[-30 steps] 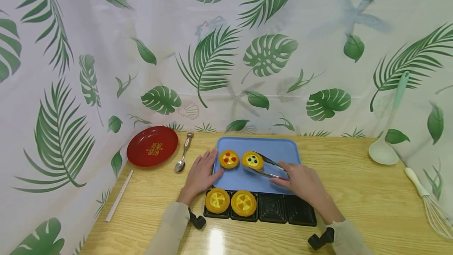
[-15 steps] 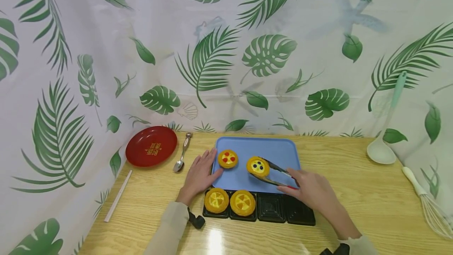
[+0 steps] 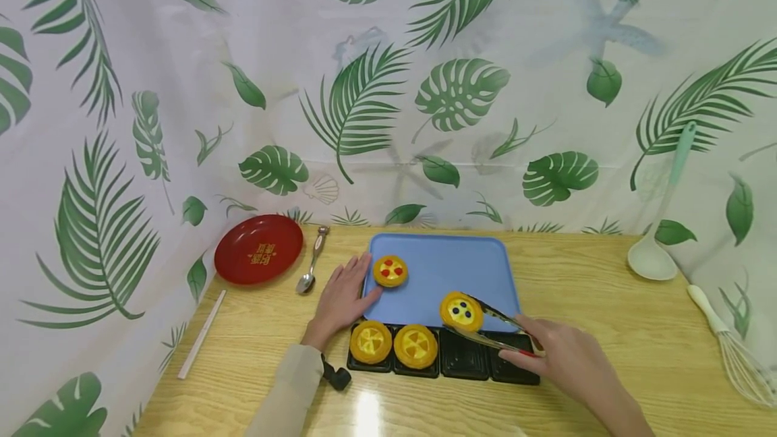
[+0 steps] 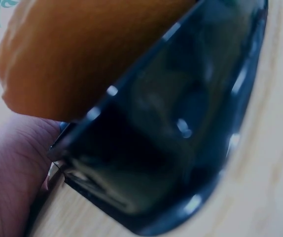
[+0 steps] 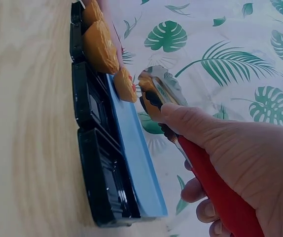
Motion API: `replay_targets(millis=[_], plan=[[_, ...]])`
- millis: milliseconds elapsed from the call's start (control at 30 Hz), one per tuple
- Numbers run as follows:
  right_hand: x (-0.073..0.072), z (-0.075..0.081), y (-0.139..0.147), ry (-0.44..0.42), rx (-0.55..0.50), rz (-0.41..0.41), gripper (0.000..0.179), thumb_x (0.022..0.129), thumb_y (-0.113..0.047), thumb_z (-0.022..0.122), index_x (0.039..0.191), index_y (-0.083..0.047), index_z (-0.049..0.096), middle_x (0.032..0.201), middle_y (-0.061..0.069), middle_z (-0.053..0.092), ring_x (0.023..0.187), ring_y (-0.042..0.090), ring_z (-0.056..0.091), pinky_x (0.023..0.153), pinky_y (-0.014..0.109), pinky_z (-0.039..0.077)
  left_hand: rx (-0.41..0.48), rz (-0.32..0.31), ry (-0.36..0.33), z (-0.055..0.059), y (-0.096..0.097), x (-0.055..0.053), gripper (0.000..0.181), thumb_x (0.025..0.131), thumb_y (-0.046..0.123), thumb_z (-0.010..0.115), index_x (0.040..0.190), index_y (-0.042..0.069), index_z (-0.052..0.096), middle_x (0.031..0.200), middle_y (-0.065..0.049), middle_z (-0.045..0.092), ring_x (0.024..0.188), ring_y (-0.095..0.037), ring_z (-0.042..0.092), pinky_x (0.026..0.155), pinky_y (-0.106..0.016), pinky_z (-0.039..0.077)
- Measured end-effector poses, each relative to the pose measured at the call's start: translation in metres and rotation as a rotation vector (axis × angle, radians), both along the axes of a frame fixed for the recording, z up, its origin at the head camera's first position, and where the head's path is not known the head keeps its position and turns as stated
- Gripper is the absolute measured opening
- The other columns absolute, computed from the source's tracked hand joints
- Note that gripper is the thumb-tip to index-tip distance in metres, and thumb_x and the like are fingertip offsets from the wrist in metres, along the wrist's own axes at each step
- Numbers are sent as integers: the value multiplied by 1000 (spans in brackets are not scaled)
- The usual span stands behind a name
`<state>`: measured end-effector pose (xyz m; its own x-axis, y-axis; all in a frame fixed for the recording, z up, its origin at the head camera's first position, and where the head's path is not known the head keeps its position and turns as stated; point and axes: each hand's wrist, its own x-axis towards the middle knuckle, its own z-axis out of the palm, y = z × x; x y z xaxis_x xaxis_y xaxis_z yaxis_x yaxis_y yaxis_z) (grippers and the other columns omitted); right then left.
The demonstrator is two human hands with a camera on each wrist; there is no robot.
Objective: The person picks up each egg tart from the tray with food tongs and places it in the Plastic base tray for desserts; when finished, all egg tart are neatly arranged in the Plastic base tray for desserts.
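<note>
My right hand [image 3: 561, 359] grips a pair of red-handled tongs [image 5: 208, 185], whose ends clasp an egg tart with blue dots [image 3: 461, 311]. That tart hangs over the front edge of the blue tray [image 3: 449, 255], close to the third cup of the black four-part holder [image 3: 464, 354]. My left hand [image 3: 342, 299] lies flat with straight fingers on the tray's left edge. Beside its fingers, a tart with red dots [image 3: 390, 271] sits on the tray. Two larger tarts, one at the far left [image 3: 371, 342] and its neighbour [image 3: 415, 346], fill the holder's left cups.
A red plate [image 3: 259, 249], a spoon [image 3: 312, 260] and a white stick [image 3: 202, 334] lie to the left. On the right, a ladle [image 3: 652, 258] leans against the leaf-print curtain [image 3: 461, 93], with a whisk [image 3: 731, 346] in front of it.
My right hand has carried the blue-dotted tart in the tongs off the tray's middle, rightward and toward me. The left hand has stayed in place.
</note>
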<state>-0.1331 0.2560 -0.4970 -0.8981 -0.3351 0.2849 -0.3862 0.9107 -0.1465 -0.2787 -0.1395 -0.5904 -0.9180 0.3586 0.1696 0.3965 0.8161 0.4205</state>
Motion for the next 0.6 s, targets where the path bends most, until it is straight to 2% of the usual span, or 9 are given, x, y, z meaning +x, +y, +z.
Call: replay_targets(millis=[200,333,600], plan=[[22,2,4,-99,-3,-30,50,84,-63,77,114,-23,75,66,-18,36,51,-2,29,45,22,26,-11,0,-6,0,-1,-1,84,103,59,48,167,12,23,171,-4,28,160,-26,21,129,-51,16],[32,-1,4,-126,5,-38,45,83,-64,79,105,-24,73,64,-17,36,52,-1,30,46,22,28,-21,7,-14,0,0,-2,84,103,61,46,168,13,21,171,-3,27,160,-25,20,129,-50,15],[43,-12,3,-242,26,-108,69,82,-73,72,123,-18,77,63,-15,38,52,0,33,47,23,31,-7,6,-10,0,1,0,83,103,59,48,167,12,23,171,-4,28,160,-26,21,129,-51,15]])
